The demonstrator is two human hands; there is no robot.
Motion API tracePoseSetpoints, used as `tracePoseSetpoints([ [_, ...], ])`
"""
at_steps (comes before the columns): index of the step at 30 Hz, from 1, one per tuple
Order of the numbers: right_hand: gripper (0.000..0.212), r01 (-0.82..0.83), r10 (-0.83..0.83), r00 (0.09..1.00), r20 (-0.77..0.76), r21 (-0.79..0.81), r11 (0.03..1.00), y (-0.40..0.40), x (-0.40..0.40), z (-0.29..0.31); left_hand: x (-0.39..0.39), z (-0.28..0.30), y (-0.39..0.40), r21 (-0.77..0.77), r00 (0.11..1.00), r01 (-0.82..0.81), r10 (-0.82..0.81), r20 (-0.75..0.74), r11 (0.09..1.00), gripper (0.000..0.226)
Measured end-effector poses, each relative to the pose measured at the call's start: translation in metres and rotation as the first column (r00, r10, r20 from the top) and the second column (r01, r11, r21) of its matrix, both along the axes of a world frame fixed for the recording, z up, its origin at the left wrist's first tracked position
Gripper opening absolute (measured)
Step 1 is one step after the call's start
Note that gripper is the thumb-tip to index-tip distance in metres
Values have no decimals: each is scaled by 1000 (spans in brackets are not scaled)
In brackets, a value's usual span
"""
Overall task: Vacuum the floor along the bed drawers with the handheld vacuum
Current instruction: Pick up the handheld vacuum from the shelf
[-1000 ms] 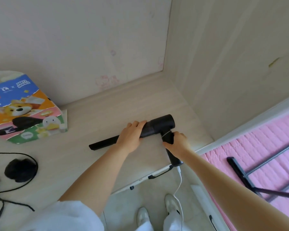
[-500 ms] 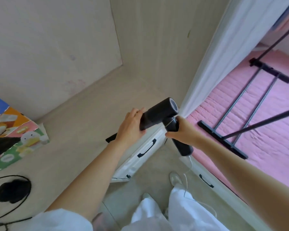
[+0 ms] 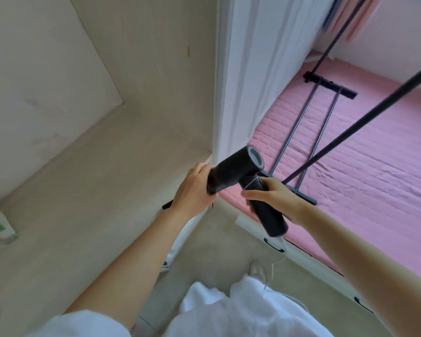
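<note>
Handheld vacuum (image 3: 236,170) gripped by both hands above floor (image 3: 229,251).

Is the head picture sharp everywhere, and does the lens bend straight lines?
Head view: the handheld vacuum and both hands, left and right, are fairly sharp; the black rack bars and the upper right corner are smeared; the wide lens makes the walls lean and the arms look stretched; the light is soft daylight, without glare.

Black handheld vacuum (image 3: 236,167) held in the air above the desk edge, left hand (image 3: 192,190) wrapped round its barrel, right hand (image 3: 272,198) gripping the handle, pink mattress (image 3: 362,166) at right with a black rack (image 3: 309,132) lying on it, bed drawers (image 3: 275,246) below, pale floor (image 3: 219,251) between.
</note>
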State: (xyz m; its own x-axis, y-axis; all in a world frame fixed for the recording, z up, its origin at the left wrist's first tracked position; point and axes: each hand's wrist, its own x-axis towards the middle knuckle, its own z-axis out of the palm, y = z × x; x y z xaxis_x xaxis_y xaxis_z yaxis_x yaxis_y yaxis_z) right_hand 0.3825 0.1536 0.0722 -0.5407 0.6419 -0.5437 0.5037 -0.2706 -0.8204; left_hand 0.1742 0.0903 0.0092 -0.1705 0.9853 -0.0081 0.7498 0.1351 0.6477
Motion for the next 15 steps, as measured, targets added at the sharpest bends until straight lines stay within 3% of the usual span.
tracePoseSetpoints([
  [3,35,94,-165,969,-185,-341,935,19,37,-2,30,5,19,-31,998,21,-19,60,999,37],
  [5,39,87,-200,957,-212,-448,890,32,61,-6,51,5,31,-57,993,18,-12,114,998,35],
  [10,48,61,-196,955,-225,-495,867,59,105,-23,99,-5,57,-179,988,2,25,151,984,41],
  [15,41,88,-182,969,-169,-453,887,89,142,-39,143,-26,80,-237,984,-55,92,152,970,41],
])
